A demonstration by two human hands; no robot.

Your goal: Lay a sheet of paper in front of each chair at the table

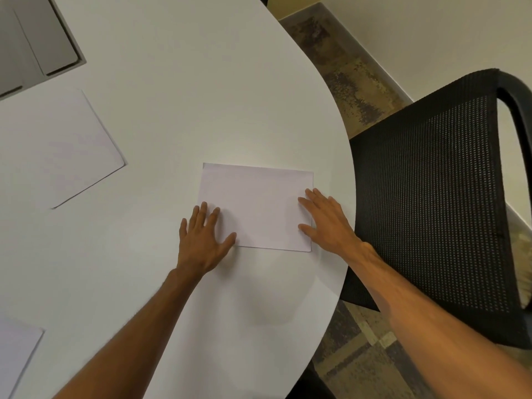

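Note:
A white sheet of paper (259, 203) lies flat on the white table (178, 105), near its curved right edge and facing a black mesh chair (431, 197). My left hand (201, 240) rests flat, fingers spread, on the sheet's near-left corner. My right hand (325, 220) lies flat on the sheet's right edge, fingers apart. Neither hand grips the paper. A second sheet (57, 148) lies at the left of the table. The corner of a third sheet (14, 352) shows at the lower left.
A grey recessed panel with lids (37, 38) is set into the tabletop at the upper left. Patterned carpet (351, 73) runs between the table and a pale wall (431, 33) at the upper right. The chair's back presses close against the table edge.

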